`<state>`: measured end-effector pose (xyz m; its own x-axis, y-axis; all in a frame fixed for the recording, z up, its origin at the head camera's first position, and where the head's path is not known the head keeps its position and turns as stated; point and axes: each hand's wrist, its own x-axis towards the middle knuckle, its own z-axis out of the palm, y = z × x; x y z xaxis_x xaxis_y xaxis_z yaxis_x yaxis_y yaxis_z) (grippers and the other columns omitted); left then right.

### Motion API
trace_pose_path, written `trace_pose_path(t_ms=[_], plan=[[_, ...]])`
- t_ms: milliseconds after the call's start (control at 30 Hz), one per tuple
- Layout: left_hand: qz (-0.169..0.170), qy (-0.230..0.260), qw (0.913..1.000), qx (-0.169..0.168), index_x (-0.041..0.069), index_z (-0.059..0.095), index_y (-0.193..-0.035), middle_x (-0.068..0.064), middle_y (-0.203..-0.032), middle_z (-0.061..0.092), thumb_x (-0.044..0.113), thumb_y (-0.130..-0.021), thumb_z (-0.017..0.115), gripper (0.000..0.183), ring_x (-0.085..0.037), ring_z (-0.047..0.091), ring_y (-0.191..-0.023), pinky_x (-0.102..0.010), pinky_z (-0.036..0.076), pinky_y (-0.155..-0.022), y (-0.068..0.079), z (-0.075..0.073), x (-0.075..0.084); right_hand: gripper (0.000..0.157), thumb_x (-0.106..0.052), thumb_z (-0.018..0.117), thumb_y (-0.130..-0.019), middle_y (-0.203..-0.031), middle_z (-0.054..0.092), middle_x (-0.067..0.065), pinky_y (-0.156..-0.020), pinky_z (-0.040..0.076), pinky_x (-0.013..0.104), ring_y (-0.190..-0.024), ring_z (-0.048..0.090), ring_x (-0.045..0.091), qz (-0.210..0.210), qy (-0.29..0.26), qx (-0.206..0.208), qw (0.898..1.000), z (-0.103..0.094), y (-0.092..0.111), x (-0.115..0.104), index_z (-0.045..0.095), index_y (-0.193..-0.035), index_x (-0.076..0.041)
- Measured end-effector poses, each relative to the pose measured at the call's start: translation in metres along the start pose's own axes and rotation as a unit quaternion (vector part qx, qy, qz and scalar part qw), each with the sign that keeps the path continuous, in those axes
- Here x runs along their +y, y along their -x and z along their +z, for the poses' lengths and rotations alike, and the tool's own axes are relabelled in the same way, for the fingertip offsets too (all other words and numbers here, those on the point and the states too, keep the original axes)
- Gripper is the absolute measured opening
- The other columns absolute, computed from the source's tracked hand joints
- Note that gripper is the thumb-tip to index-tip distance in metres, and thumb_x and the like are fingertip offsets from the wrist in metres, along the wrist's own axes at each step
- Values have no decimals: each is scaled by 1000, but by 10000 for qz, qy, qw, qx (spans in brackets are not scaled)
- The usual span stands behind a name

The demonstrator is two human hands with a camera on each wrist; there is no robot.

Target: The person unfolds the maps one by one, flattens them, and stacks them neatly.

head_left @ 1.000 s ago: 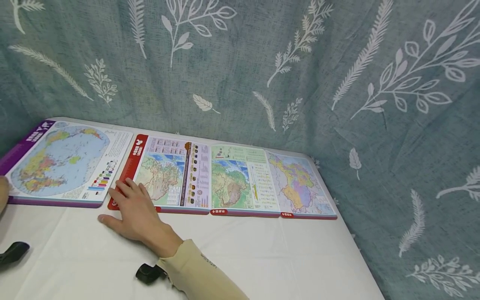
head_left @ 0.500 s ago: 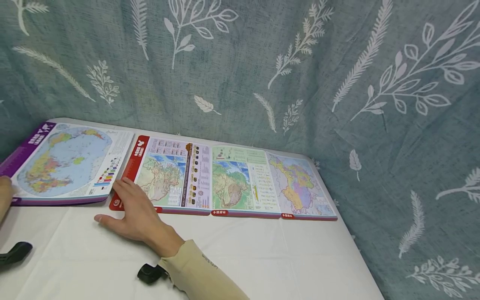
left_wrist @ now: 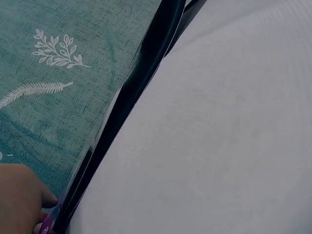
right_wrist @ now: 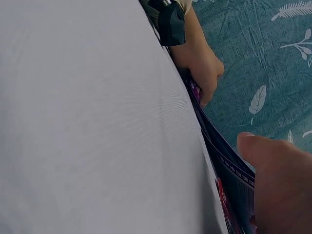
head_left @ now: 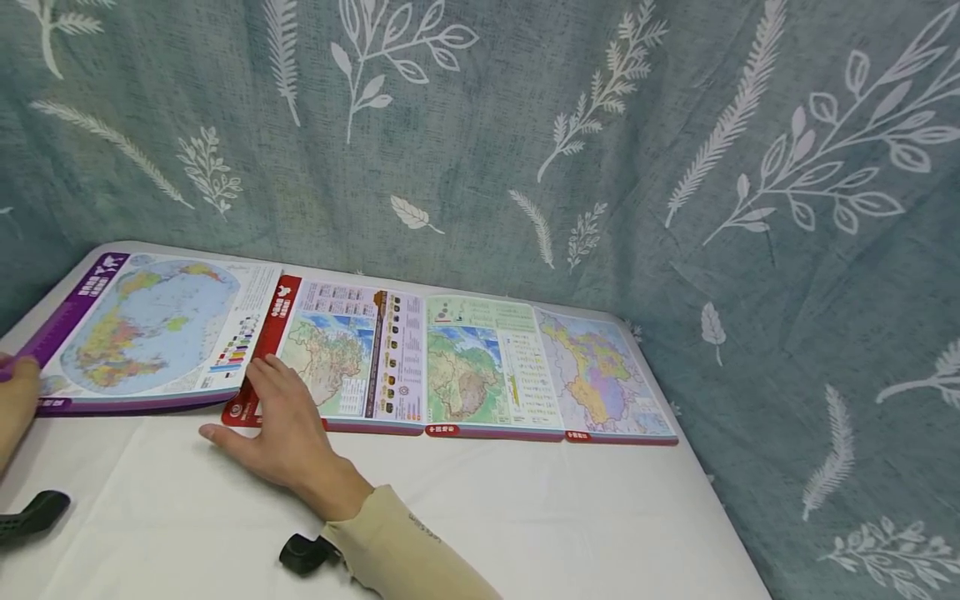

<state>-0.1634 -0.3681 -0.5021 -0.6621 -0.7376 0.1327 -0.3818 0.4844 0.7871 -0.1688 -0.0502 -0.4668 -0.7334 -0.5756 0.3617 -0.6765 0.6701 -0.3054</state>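
My left hand [head_left: 18, 404] pinches the left edge of a purple-edged world map sheet [head_left: 153, 329] at the left of the head view. In the left wrist view the thumb and a finger of that left hand [left_wrist: 22, 200] close on its purple edge. The sheet's right edge bows slightly and meets the red strip of a map sheet of China [head_left: 330, 350]. My right hand [head_left: 288, 429] rests over that red strip with fingers extended and thumb spread out, fingertips right by the world map's edge. In the right wrist view the right hand [right_wrist: 285, 183] partly hides the sheets.
A green-bordered relief map [head_left: 465, 367] and a multicoloured map [head_left: 596, 367] continue the row to the right on the white table [head_left: 600, 517]. A leaf-patterned curtain [head_left: 480, 150] hangs behind. Black wrist devices [head_left: 303, 554] sit near both wrists.
My left hand has moved right, sliding the world map against the red strip of the China map. My right hand stays over the strip and has shifted only slightly.
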Motion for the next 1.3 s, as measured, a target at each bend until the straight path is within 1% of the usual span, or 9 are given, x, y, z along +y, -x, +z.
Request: trace_pose_path(t_ms=[33,100,267,433,567,733,900,1200,1300], plan=[[46,-28,10000,-37,-11,52,-140,-35,-123,55,22,-107,39,48,-3,40,-77,-21,24,-64,1,-1,0,74,-60,67,-97,-157,54,-1,-127,22,25,-155,38,17,0,13,34,10000,-1,1,1,53,-150,-11],[0,-32,9998,-187,-9,52,-141,-31,-114,56,24,-107,41,48,9,26,-73,-17,26,-61,2,-3,0,74,-59,68,-96,-156,55,1,-127,24,27,-155,39,18,-15,13,97,10000,-2,2,3,53,-150,-10],[166,-46,9997,-188,-6,54,-139,-25,-106,57,22,-106,46,44,9,29,-67,-13,28,-55,5,-1,1,74,-55,71,-95,-156,55,3,-127,26,29,-154,41,19,-27,-11,104,9999,-5,7,8,53,-150,-9],[592,-107,9982,-19,-7,56,-135,-31,-116,59,20,-106,50,40,11,26,-71,-19,28,-60,6,2,4,74,-56,69,-95,-156,55,2,-127,26,31,-154,40,19,62,86,27,9999,-8,11,13,53,-151,-10],[817,-156,9964,-167,-10,56,-132,-31,-111,57,19,-105,50,40,3,32,-75,-24,28,-63,8,1,8,77,-58,69,-95,-159,52,2,-127,25,29,-155,38,17,237,82,-48,9997,-11,12,15,51,-153,-10],[939,-252,9946,-354,-12,57,-131,-28,-104,56,17,-103,51,41,-10,39,-74,-21,29,-59,13,-1,14,80,-57,71,-93,-160,52,3,-127,24,29,-156,37,16,338,44,-69,9994,-13,16,19,50,-154,-10],[1042,-344,9926,-521,-14,58,-126,-27,-97,56,16,-103,52,38,-11,42,-68,-20,30,-56,18,-3,18,80,-56,71,-94,-160,51,4,-127,25,31,-156,36,17,311,-12,-90,9995,-15,23,24,49,-155,-9],[1346,-560,9879,-522,-13,61,-120,-30,-94,63,19,-103,58,37,-26,50,-72,-26,30,-60,24,3,20,83,-53,75,-92,-159,52,5,-127,26,31,-155,38,18,341,-130,18,9993,-22,33,34,48,-156,-8],[1465,-585,9863,-480,-12,62,-116,-28,-88,64,19,-102,60,34,-26,50,-70,-32,29,-66,26,5,22,84,-53,75,-92,-159,52,6,-127,25,31,-155,38,19,350,-167,38,9992,-23,35,37,47,-156,-8]])
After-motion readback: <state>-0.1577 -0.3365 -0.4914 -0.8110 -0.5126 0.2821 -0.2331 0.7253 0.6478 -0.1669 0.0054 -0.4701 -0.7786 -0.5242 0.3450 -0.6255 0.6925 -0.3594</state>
